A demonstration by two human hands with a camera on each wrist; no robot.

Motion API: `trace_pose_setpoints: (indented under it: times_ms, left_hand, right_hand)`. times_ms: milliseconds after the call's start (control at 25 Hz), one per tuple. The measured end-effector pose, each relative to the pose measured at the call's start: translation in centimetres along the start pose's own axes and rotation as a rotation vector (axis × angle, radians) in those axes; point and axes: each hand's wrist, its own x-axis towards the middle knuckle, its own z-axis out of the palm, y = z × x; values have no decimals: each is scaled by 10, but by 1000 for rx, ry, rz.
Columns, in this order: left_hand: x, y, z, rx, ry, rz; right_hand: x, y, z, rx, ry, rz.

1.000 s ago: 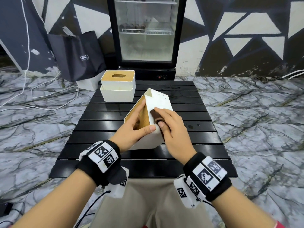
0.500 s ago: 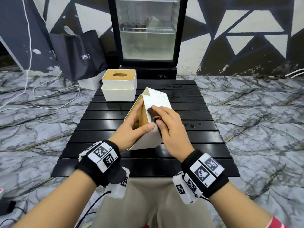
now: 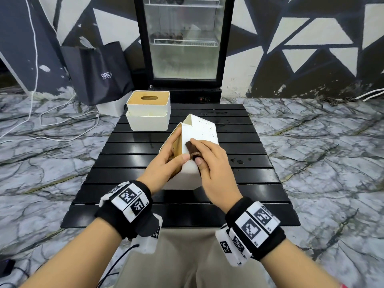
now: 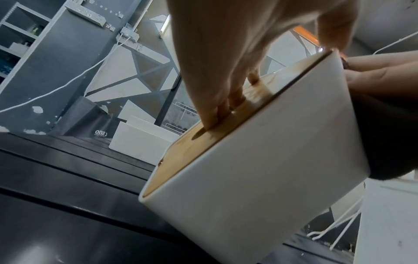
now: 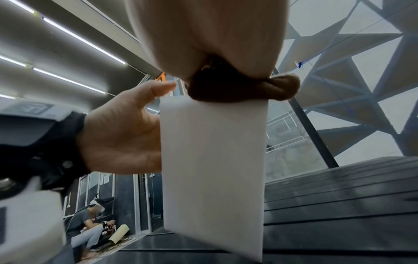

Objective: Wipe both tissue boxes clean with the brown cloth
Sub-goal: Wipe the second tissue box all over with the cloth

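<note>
A white tissue box (image 3: 198, 129) with a wooden lid stands tipped on edge on the black slatted table (image 3: 133, 163), its speckled side up. My left hand (image 3: 166, 166) grips it, fingers in the lid slot (image 4: 217, 117), thumb on the near corner. My right hand (image 3: 209, 161) holds the bunched brown cloth (image 3: 192, 150) and presses it on the box's upper side (image 5: 212, 151); in the right wrist view the cloth (image 5: 244, 89) sits at the box's top edge. A second white tissue box (image 3: 148, 113) with a wooden lid stands upright at the table's far left.
A glass-door fridge (image 3: 184, 42) stands behind the table, with a dark paper bag (image 3: 99, 73) and white cables (image 3: 68, 119) on the marble floor to the left. Small water drops (image 3: 239, 161) lie on the slats right of the held box.
My right hand has slid the brown cloth a short way up the box's side, away from me. The left hand keeps the same grip on the tilted box.
</note>
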Motion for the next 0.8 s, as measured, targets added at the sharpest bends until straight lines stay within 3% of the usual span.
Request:
trace_pose_setpoints:
  times_ms: [320, 560, 800]
  left_hand:
    - [0, 3, 0, -34, -61, -4]
    - [-3, 3, 0, -37, -54, -30]
    - [-1, 6, -2, -95, -31, -31]
  right_hand:
    - [2, 16, -12, 29, 10, -11]
    - [34, 26, -15, 9, 54, 108]
    - [16, 24, -12, -29, -4, -72]
